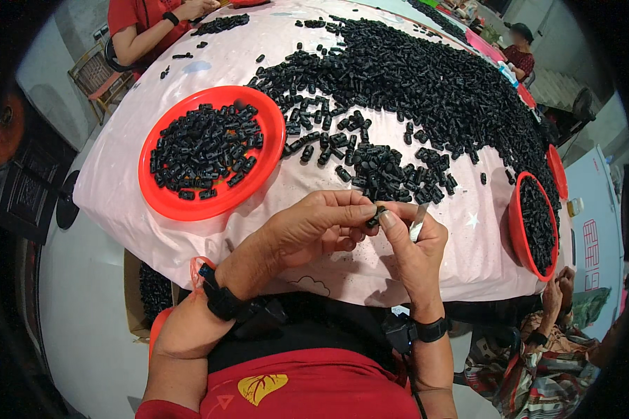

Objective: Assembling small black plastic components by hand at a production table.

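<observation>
At the centre of the view, a small black part (374, 218) is sitting right between the two hands, held just above the near side of the cloth-covered tabletop (461, 244). The left hand (318, 218) is coming in from nine o'clock of it, pinching it between thumb and forefinger, while the right hand (419, 244) is meeting it from four o'clock, its thumb and forefinger closing on the other end. The fingertips are nearly touching around the part, covering much of it. A flat silvery strip (418, 225) is sticking up by the right hand's fingers. Just beyond the hands, at twelve o'clock, a loose pile of black parts (381, 171) is lying on the cloth, and a far larger heap (426, 84) is spreading behind it toward one o'clock. At ten o'clock a round red tray (152, 200) is holding more such parts; at three o'clock a red bowl (516, 230) is standing, also filled with them. At four o'clock, beyond the tabletop's edge, a person in a patterned shirt (538, 370) is sitting.
</observation>
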The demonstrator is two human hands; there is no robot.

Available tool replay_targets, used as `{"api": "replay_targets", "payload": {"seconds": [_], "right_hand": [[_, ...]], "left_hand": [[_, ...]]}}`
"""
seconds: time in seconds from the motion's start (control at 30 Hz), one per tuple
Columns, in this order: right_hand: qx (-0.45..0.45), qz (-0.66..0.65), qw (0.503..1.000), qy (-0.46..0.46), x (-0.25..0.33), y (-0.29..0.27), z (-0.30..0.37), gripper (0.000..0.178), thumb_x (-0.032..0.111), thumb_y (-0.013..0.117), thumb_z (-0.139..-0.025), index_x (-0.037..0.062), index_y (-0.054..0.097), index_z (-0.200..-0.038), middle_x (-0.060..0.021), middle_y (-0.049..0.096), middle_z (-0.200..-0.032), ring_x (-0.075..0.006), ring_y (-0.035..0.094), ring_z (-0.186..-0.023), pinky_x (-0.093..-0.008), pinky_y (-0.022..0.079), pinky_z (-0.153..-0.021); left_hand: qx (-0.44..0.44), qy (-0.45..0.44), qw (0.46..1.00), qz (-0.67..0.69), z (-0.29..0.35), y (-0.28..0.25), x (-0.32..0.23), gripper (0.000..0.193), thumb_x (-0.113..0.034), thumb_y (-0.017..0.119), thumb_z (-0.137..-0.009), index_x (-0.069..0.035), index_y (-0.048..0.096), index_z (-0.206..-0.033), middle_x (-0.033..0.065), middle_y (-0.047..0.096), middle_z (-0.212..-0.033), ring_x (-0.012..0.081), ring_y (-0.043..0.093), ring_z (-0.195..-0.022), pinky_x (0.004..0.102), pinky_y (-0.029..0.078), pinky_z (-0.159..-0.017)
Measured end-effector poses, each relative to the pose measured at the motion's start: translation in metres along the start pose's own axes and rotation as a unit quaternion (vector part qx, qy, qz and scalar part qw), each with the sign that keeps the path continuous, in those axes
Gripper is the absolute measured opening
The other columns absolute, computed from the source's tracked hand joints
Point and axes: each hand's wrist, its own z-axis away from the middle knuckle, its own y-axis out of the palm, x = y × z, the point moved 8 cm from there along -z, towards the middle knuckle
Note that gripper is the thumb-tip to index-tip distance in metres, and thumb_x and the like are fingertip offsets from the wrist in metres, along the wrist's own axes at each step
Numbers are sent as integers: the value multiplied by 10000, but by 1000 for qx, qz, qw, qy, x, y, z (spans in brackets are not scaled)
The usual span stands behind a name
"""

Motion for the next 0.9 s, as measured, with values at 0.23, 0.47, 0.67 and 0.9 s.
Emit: {"api": "replay_targets", "payload": {"seconds": [0.23, 0.47, 0.67, 0.9], "right_hand": [[3, -10, 1000, -6, -2, 2, 0, 208, 174, 656, -880, -6, 681, -980, 14, 628, -737, -19, 492, -625, -172, 390, -543], [6, 18, 1000, 3, -1, 1, 1, 218, 195, 649, -884, -2, 680, -972, 21, 615, -714, -19, 473, -605, -178, 376, -532], [-22, 65, 997, -29, 9, -7, 0, 184, 186, 689, -850, 9, 638, -840, 39, 576, -665, -18, 459, -572, -169, 356, -502], [62, 137, 988, 26, -1, 7, 2, 289, 239, 798, -738, 25, 617, -810, 9, 589, -647, -40, 554, -583, -213, 452, -489]], "left_hand": [[-7, -7, 1000, 7, -2, -4, 5, 160, -207, 628, -889, -72, 588, -966, 16, 610, -855, 78, 556, -745, 195, 466, -662], [-1, -16, 1000, 12, -1, -5, 7, 167, -195, 628, -888, -69, 586, -990, 20, 615, -878, 77, 563, -753, 201, 476, -673], [-15, -29, 999, 15, 1, -5, 9, 236, -196, 631, -884, -64, 578, -1072, 21, 623, -924, 76, 577, -773, 209, 487, -703], [-9, -36, 999, -8, 0, -4, 11, 318, -201, 627, -886, -52, 550, -1156, 14, 628, -980, 76, 608, -854, 227, 495, -744]]}}
